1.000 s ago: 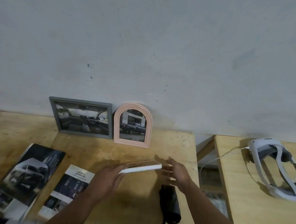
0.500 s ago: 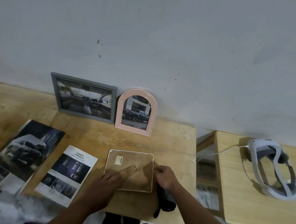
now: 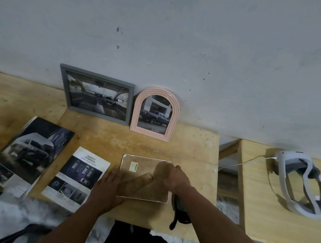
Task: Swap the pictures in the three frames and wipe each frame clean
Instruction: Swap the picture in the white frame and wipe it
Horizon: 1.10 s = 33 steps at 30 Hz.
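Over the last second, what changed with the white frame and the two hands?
The white frame, held edge-on above the table by the left hand a second ago, now lies back-up on the table. The left hand rests on its lower left; the right hand, earlier open beside it, now works at its right edge. The grey frame, pink arched frame and brochures stayed put.

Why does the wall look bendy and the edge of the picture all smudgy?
Head view: the wide lens bows the table edge and tilts the grey frame; the far left edge is blurred; the pink frame and the headset cast soft shadows; both hands, left and right, look slightly soft.
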Available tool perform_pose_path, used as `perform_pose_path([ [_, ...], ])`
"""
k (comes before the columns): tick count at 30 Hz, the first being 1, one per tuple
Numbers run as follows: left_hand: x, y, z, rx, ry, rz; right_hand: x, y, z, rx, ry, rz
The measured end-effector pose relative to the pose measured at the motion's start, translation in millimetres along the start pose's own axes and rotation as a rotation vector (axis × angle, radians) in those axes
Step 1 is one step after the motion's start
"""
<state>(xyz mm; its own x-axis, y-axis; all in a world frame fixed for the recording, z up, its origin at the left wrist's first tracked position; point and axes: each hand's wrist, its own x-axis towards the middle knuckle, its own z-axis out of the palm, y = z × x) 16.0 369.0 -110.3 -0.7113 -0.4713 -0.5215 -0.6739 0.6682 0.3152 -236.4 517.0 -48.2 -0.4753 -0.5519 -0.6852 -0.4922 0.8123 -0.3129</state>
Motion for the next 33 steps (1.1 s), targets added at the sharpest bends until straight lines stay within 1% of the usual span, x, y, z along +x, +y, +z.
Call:
perform_pose_path([
  [5, 9, 1, 3, -0.007, -0.013, -0.021, 9, -2, 7, -0.019, 0.021, 0.045],
  [7, 10, 1, 4, -0.015, 0.009, -0.030, 13, 1, 10, -0.004, 0.023, 0.068],
  [12, 7, -6, 8, 0.001, 0.050, 0.023, 22, 5, 14, 0.017, 0.050, 0.083],
  [17, 6, -6, 7, 0.050, 0.067, 0.020, 26, 2, 25, -0.017, 0.085, 0.107],
  [24, 6, 3, -5, 0.127, 0.002, -0.028, 35, -1, 30, 0.022, 0.127, 0.169],
  [33, 7, 9, -14, 0.182, 0.018, -0.043, 42, -1, 17, -0.051, 0.144, 0.158],
])
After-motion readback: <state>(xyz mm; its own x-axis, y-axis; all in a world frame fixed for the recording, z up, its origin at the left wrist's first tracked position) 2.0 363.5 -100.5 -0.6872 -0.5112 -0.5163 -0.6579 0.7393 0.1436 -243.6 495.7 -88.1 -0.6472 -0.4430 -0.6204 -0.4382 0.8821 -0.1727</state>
